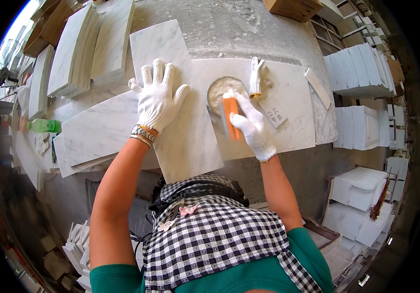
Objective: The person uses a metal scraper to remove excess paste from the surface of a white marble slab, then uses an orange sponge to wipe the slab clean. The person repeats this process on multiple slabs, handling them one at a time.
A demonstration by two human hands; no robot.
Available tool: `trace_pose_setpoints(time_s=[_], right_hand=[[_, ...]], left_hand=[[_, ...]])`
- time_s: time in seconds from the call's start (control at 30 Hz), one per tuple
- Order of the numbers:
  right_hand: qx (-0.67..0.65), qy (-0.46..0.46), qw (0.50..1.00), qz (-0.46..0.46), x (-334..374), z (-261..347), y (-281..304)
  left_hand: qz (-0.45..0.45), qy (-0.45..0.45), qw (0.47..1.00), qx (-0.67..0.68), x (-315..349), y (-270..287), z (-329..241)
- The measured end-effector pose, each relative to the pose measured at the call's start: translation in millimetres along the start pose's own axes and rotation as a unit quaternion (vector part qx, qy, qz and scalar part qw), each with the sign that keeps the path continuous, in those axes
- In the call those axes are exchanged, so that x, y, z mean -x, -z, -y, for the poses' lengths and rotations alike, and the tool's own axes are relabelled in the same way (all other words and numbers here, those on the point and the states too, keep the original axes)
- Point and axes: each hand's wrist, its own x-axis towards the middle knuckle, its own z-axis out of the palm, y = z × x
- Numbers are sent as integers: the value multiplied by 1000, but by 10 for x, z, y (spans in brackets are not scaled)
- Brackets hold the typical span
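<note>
My left hand (159, 97), in a white knit glove, lies flat with fingers spread on a long white marble slab (190, 151). My right hand (253, 124), gloved the same way, grips an orange-handled scraper (231, 119) with a wide flat blade. Its fingertips reach over the rim of a round tub (220, 84) of pale, creamy paste, just right of the slab. Part of the tub is hidden behind the hand and scraper. A rolled white glove (255, 78) and a small white tile (273, 113) with handwriting lie close to the right hand.
More marble slabs (102, 124) lie at left, with stacks of slabs (76, 49) behind them. A green bottle (44, 126) lies by the left edge. A narrow stone strip (317, 88) rests at right. Stacked pale slabs (359, 71) stand beyond the table, and a cardboard box (293, 7) sits at the far side.
</note>
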Motion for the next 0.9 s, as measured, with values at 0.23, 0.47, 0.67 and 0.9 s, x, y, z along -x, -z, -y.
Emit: trace_pose_setpoints(time_s=[0.23,0.47,0.67,0.9], right_hand=[[104,79,991,-21,-275,-14,-364],[304,284,909,-5,381,-199,-349],[335,285,895,-72,-503,-10,-455],[377,345,859,25,201,67,-455]], left_hand=[[28,-1,999,27,-13,-20,-72],[19,29,999,13,26,-33,44],[23,0,999,25,-43,-26,-53],[22,29,999,19,17,-12,59]])
